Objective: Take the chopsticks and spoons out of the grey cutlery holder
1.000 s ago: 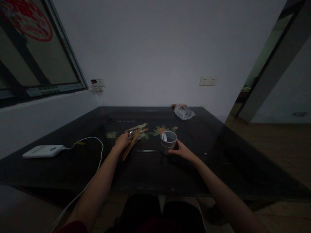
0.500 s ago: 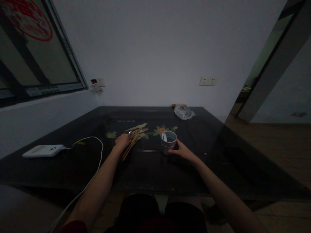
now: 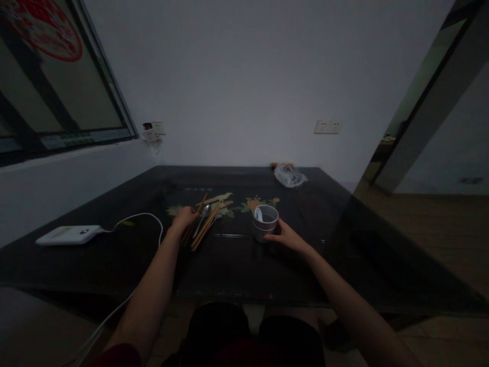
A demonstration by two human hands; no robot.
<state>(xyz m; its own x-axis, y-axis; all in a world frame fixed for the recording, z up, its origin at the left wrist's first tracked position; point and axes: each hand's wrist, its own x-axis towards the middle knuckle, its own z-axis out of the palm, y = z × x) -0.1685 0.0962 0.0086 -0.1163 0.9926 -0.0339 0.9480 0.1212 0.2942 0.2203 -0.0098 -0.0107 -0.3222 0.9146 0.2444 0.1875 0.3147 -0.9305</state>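
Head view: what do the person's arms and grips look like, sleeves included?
The left grip and right grip are ungloved human hands. The left forearm and right forearm are uncovered, with no watch visible. A dark red cloth sleeve shows higher up the left arm; any right sleeve is out of frame.

Clear plastic cup, upright on the dark tabletop; a white piece with a blue mark leans inside its left wall. Well to its left, light wooden chopsticks lie slantwise, bundled; beside them, a metal spoon, bowl pointing away, and a darker chopstick, partly hidden.
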